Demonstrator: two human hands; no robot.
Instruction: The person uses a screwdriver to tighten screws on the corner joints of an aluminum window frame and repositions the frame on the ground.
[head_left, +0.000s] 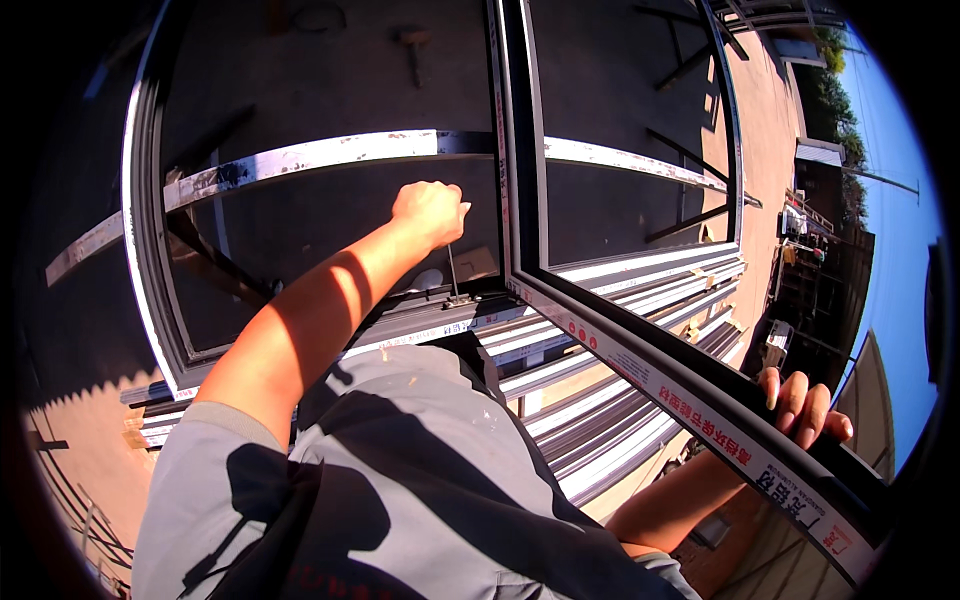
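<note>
My left hand (430,213) is a closed fist around a screwdriver (453,270); the handle is hidden, and only the thin straight shaft shows below it. The tip meets a small metal hinge piece (459,301) on the near bar of a dark window frame (140,215) with white protective film. Beside it, an opened sash (640,378) in dark aluminium, wrapped in printed film, angles out to the lower right. The fingers of my right hand (803,408) curl over the sash's outer edge; its palm is hidden behind the profile.
A worn metal support bar (330,150) crosses under the frame. Below the frame's near side lie stacked film-wrapped profiles (620,430). On the shaded ground beyond is a hammer-like tool (414,55). Sheds and clutter (800,220) stand along the yard's right side.
</note>
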